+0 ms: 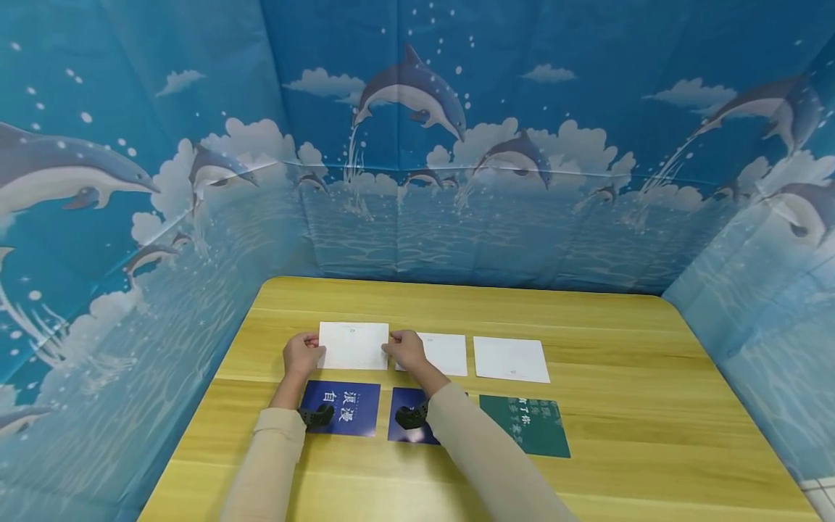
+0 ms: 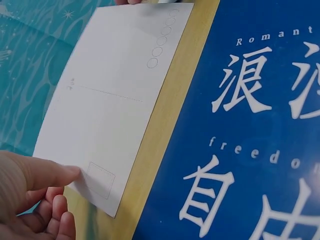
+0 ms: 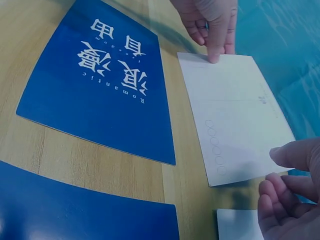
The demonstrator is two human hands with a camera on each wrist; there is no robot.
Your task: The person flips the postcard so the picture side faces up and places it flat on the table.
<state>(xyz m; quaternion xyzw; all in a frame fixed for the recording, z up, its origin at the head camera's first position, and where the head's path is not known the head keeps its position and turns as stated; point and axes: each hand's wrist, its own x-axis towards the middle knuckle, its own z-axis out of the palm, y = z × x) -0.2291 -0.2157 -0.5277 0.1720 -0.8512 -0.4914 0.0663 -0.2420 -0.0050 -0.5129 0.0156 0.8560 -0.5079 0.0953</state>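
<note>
Lower centre-left of the frame, the left hand [image 1: 302, 354] and right hand [image 1: 407, 349] pinch a white card [image 1: 354, 348] by its short edges. It looks light and bendable; those edges suit gripping.

The left arm [image 1: 264, 464] reaches far, the right arm [image 1: 499, 464] slants far and left, left hand [image 1: 303, 354] and right hand [image 1: 406, 349] both pinching.
</note>
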